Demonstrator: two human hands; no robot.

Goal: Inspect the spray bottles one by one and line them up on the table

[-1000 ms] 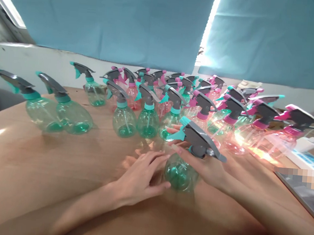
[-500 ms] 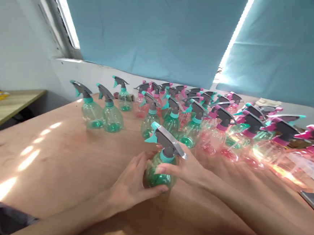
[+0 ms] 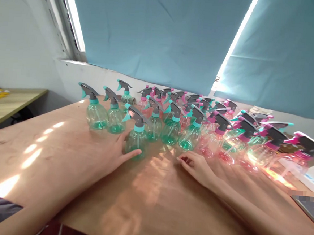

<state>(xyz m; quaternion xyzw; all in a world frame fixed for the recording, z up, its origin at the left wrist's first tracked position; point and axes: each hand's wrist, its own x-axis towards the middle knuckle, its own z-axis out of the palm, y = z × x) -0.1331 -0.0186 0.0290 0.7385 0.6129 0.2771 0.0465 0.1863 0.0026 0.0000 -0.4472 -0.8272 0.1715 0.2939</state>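
My left hand (image 3: 113, 155) is wrapped round the lower left side of a clear green spray bottle (image 3: 138, 140) with a grey and turquoise trigger head. The bottle is upright on the wooden table (image 3: 91, 188), its nozzle pointing left, and the thumb lies across its front. Off to the right, my right hand (image 3: 198, 167) rests low over the table, fingers curled in and thumb near the fingertips, with nothing visible in it. Just behind the held bottle stand more green spray bottles, among them a middle one (image 3: 171, 130) and a left one (image 3: 116, 119).
Several pink spray bottles (image 3: 219, 137) stand in rows at the right and back. A dark flat device (image 3: 306, 209) lies at the right edge. Another table (image 3: 14, 102) with yellow items is at far left. Blue blinds (image 3: 152, 34) hang behind.
The green spray bottle has moved left and away from me, towards the other bottles. My right hand has let go of it and drawn off to the right; my left hand stays on it.
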